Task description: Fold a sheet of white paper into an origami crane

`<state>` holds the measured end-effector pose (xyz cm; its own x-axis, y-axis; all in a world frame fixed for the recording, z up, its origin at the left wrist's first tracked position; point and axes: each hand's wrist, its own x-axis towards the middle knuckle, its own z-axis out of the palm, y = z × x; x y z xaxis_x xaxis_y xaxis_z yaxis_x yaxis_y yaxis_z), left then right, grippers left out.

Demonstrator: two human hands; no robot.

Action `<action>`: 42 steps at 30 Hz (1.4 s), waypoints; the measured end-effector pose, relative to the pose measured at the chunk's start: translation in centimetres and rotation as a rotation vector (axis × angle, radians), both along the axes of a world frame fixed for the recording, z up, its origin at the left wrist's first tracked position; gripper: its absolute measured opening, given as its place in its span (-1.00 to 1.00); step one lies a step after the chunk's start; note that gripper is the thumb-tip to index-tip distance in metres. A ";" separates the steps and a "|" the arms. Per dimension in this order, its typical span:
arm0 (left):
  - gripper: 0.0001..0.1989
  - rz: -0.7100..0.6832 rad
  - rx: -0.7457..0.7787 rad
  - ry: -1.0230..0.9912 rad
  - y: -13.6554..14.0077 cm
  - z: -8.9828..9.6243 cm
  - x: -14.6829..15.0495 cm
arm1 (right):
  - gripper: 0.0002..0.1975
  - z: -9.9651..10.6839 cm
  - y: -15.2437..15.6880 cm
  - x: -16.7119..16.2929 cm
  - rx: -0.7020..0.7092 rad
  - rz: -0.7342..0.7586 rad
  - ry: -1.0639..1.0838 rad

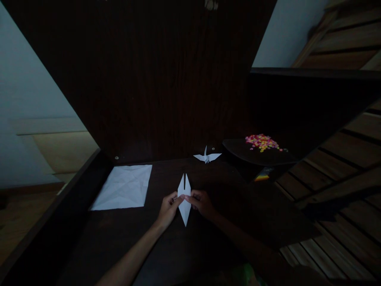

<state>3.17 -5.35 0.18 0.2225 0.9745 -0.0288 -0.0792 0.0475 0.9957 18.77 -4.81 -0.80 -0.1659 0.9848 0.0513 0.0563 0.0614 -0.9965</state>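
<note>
A white folded paper (185, 212), long and diamond-shaped, is held between my two hands above the dark desk. Its far end splits into two narrow points with a slit between them; the near end tapers to one point. My left hand (169, 208) is closed on its left edge, thumb lying on top. From the right edge my right hand (202, 203) grips it too, and the thumbs meet near the middle. The fingers beneath the paper are hidden. Beyond my hands stands a finished white paper crane (206, 157) with its wings spread.
A creased white paper sheet (123, 187) lies flat at the left. On a raised dark shelf (241, 150) at the right sits a pile of small colourful pieces (262, 142). Under it is a rainbow-coloured item (262, 176). A dark upright panel (166, 87) closes off the back.
</note>
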 end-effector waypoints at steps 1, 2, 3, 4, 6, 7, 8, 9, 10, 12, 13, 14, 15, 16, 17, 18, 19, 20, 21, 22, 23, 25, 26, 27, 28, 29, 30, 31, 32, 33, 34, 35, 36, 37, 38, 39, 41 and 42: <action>-0.65 -0.006 -0.002 -0.003 0.0 0.1 0.0 | -0.59 -0.1 0.0 0.0 0.003 0.000 0.001; -0.65 -0.005 -0.003 -0.003 0.0 0.1 0.0 | -0.59 -0.1 0.0 0.0 0.009 0.000 -0.003; -0.65 -0.002 -0.003 -0.003 0.0 0.2 0.0 | -0.58 -0.1 -0.1 0.0 0.019 0.000 -0.010; -0.64 0.000 -0.005 -0.006 0.0 0.3 0.0 | -0.57 -0.1 0.0 0.1 0.033 -0.002 -0.020; -0.64 0.005 -0.015 -0.021 0.0 0.3 0.0 | -0.55 0.1 0.0 0.1 0.053 -0.005 -0.035; -0.64 0.009 -0.020 -0.031 0.0 0.3 0.0 | -0.56 0.3 0.0 0.2 0.054 -0.004 -0.031; -0.64 0.014 -0.025 -0.040 0.0 0.2 0.0 | -0.57 0.5 0.0 0.3 0.048 0.003 -0.019; -0.64 0.020 -0.028 -0.046 0.0 0.2 0.0 | -0.60 0.6 0.0 0.3 0.044 0.008 0.000; -0.65 0.031 -0.028 -0.049 0.0 0.1 0.0 | -0.63 0.8 0.0 0.4 0.041 0.019 0.021; -0.65 0.044 -0.024 -0.043 0.1 0.0 0.0 | -0.69 0.9 0.0 0.4 0.039 0.027 0.054; -0.65 0.048 -0.020 -0.034 0.1 -0.1 0.0 | -0.72 1.0 -0.1 0.4 0.038 0.026 0.064; -0.65 0.050 -0.014 -0.024 0.1 -0.1 0.0 | -0.74 1.0 -0.1 0.4 0.037 0.020 0.068; -0.65 0.052 -0.006 -0.014 0.1 0.0 0.0 | -0.76 1.0 -0.1 0.4 0.037 0.012 0.069; -0.65 0.050 0.001 -0.005 0.1 0.0 0.0 | -0.77 0.9 -0.2 0.3 0.037 0.002 0.069; -0.64 0.049 0.008 -0.001 0.1 0.1 0.0 | -0.79 0.9 -0.2 0.3 0.038 -0.006 0.067; -0.64 0.045 0.015 0.001 0.1 0.1 0.0 | -0.79 0.8 -0.1 0.3 0.041 -0.014 0.065; -0.64 0.040 0.022 -0.001 0.1 0.2 0.1 | -0.80 0.7 -0.1 0.3 0.045 -0.024 0.064; -0.65 0.033 0.027 -0.007 0.0 0.3 0.1 | -0.80 0.6 0.0 0.2 0.047 -0.036 0.064; -0.65 0.029 0.032 -0.014 0.0 0.3 0.2 | -0.80 0.5 0.0 0.2 0.049 -0.046 0.065; -0.66 0.026 0.035 -0.019 0.0 0.3 0.2 | -0.80 0.4 0.1 0.2 0.049 -0.055 0.066; -0.66 0.026 0.039 -0.019 -0.1 0.2 0.2 | -0.80 0.3 0.1 0.2 0.049 -0.061 0.067; -0.68 0.036 0.056 0.001 -0.1 0.1 0.3 | -0.81 0.1 0.2 0.2 0.050 -0.058 0.059; -0.68 0.045 0.071 0.023 -0.2 0.1 0.3 | -0.81 0.1 0.2 0.2 0.052 -0.049 0.051; -0.68 0.057 0.090 0.047 -0.2 0.1 0.3 | -0.81 0.1 0.2 0.2 0.051 -0.037 0.045; -0.68 0.073 0.115 0.073 -0.3 0.1 0.3 | -0.82 0.1 0.2 0.2 0.047 -0.018 0.044; -0.68 0.094 0.145 0.103 -0.4 0.1 0.3 | -0.83 0.1 0.2 0.2 0.039 0.005 0.050; -0.67 0.119 0.181 0.137 -0.5 0.2 0.3 | -0.83 0.1 0.2 0.2 0.033 0.029 0.065; -0.66 0.145 0.222 0.177 -0.6 0.3 0.4 | -0.83 0.1 0.3 0.2 0.029 0.050 0.084; -0.65 0.167 0.263 0.217 -0.7 0.4 0.4 | -0.81 0.1 0.3 0.2 0.028 0.066 0.103; -0.65 0.181 0.303 0.253 -0.8 0.5 0.4 | -0.79 0.0 0.4 0.2 0.024 0.077 0.120; -0.65 0.184 0.336 0.283 -0.9 0.6 0.4 | -0.76 -0.1 0.5 0.2 0.013 0.082 0.136; -0.67 0.175 0.361 0.301 -0.9 0.7 0.4 | -0.74 -0.2 0.6 0.2 -0.011 0.085 0.163; -0.70 0.156 0.376 0.307 -1.0 0.8 0.4 | -0.71 -0.2 0.6 0.2 -0.048 0.090 0.206; -0.72 0.134 0.381 0.301 -1.0 1.0 0.3 | -0.70 -0.3 0.7 0.2 -0.100 0.096 0.265; -0.74 0.112 0.377 0.281 -1.0 1.1 0.2 | -0.68 -0.3 0.7 0.2 -0.161 0.106 0.331; -0.74 0.093 0.362 0.247 -1.0 1.3 0.1 | -0.66 -0.2 0.7 0.2 -0.223 0.123 0.400; -0.74 0.069 0.308 0.146 -0.9 1.5 -0.1 | -0.64 0.1 0.6 0.1 -0.340 0.188 0.471; -0.73 0.066 0.279 0.091 -0.8 1.6 -0.2 | -0.64 0.3 0.5 0.1 -0.371 0.231 0.486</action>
